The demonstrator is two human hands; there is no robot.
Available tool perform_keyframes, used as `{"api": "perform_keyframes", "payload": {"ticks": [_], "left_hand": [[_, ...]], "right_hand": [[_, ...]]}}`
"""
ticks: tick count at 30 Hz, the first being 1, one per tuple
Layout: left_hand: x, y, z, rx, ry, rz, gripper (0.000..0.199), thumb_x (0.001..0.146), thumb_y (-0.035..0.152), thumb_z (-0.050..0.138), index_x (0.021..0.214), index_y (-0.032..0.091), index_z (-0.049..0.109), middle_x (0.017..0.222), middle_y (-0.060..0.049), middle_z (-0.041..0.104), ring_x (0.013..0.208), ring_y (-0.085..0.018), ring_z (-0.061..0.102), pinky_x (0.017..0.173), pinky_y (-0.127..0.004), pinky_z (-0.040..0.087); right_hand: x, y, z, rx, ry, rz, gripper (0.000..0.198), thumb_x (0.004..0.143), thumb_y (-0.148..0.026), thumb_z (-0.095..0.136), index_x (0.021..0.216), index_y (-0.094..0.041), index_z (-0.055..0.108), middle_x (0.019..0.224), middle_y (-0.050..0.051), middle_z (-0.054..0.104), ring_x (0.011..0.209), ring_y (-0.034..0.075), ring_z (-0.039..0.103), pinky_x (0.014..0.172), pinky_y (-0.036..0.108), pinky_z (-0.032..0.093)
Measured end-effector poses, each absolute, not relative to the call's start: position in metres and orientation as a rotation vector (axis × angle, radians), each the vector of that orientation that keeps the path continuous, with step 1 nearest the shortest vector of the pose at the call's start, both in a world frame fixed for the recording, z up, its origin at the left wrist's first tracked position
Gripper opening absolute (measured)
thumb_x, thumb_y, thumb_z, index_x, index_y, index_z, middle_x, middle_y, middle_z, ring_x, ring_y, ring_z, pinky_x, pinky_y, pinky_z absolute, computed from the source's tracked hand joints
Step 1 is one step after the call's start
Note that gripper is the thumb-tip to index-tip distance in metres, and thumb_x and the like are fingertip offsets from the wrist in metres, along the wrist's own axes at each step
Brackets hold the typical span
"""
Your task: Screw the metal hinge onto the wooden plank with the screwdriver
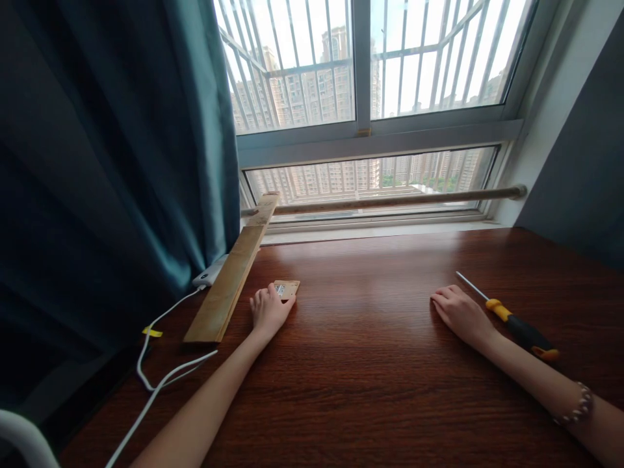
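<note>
My left hand [271,312] is closed on a small flat tan piece [291,286] on the tabletop, fingers on its left side and thumb near its lower right edge. A grey metallic-looking part shows on the piece beside my fingertips; I cannot make out its exact kind. My right hand [461,314] rests on the table with its fingers lying loosely on the wood, holding nothing. Close by on its right lies a screwdriver [521,327] with a black and yellow handle, its shaft pointing away to the upper left.
Left of my left hand, a long wooden board [229,286] leans from the dark brown table [361,377] toward the window rail [400,201]. White cables [141,367] and a white power strip [212,272] lie by the blue curtain [205,130]. A barred window stands behind.
</note>
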State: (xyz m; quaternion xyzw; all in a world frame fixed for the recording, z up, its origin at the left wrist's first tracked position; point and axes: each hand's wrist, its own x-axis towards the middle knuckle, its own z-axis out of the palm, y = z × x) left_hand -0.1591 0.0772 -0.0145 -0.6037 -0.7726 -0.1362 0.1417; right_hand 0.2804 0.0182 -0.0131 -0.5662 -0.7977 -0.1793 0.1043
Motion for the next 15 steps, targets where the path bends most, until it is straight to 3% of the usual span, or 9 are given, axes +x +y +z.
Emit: {"api": "perform_keyframes", "payload": {"ticks": [4, 15], "left_hand": [[-0.129, 0.059, -0.014, -1.893, -2.120, -0.405, 0.064, 0.075, 0.057, 0.042, 0.118, 0.009, 0.044, 0.108, -0.018, 0.055, 0.109, -0.031, 0.045, 0.090, -0.042, 0.030], [-0.108, 0.041, -0.009, -1.940, -2.028, -0.323, 0.074, 0.075, 0.061, 0.042, 0.123, 0.004, 0.043, 0.107, -0.019, 0.056, 0.106, -0.031, 0.045, 0.094, -0.043, 0.027]], "right_hand": [[0.284, 0.018, -0.014, -1.806, -2.296, -0.583, 0.027, 0.087, -0.015, 0.038, 0.076, -0.015, 0.063, 0.078, 0.010, 0.061, 0.083, 0.022, 0.050, 0.080, 0.032, 0.036], [0.287, 0.018, -0.017, -1.967, -2.147, -0.678, 0.029, 0.088, -0.019, 0.038, 0.071, -0.015, 0.061, 0.076, 0.011, 0.061, 0.081, 0.024, 0.052, 0.073, 0.032, 0.034]]}}
